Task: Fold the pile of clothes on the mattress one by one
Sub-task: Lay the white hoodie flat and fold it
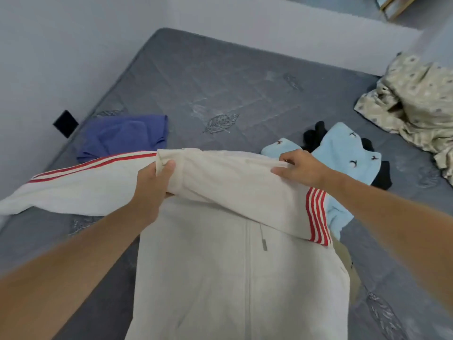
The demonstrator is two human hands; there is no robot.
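Note:
A cream zip jacket (pixel 220 266) with red stripes on its sleeves lies front-up on the grey mattress (pixel 220 77). Its upper part is folded toward me. My left hand (pixel 152 182) grips the folded edge on the left, thumb on top. My right hand (pixel 299 168) pinches the same edge on the right. One striped sleeve stretches out to the left across the mattress. To the right, partly under the jacket, lies a pile with a light blue garment (pixel 348 153) with small bird prints and black clothing (pixel 315 136).
A folded blue-purple garment (pixel 125 136) lies at the mattress's left side near the wall. A crumpled beige patterned sheet (pixel 416 109) sits at the far right. A black wall plate (pixel 65 123) is on the left wall. Bare mattress stretches beyond the jacket.

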